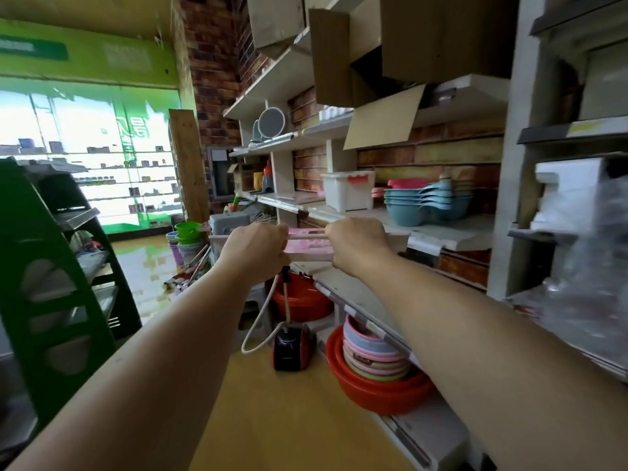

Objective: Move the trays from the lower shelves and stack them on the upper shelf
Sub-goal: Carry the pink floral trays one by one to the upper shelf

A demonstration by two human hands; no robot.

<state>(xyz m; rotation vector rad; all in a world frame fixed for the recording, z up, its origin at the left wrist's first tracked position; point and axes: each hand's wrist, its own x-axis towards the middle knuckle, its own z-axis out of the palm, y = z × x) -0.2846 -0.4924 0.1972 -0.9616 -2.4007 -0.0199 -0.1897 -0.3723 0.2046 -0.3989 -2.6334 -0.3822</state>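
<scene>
Hands: left hand (253,248) and right hand (356,244) are both gripping the pink trays (307,247), one at each end | Place: trays are hanging in the air at 12 o'clock, near the shelf (452,232) at 2 o'clock | Risk: they could be tipping and sliding out, or bumping the shelf edge.

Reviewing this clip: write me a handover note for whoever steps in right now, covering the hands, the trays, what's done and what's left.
Left hand and right hand each grip the near edge of a small stack of flat trays, pink and pale, held level in the air.
The stack hangs in front of the upper shelf, beside the blue basins.
Done: trays lifted.
Left: set them on that shelf. Whether more trays remain below cannot be seen.
</scene>
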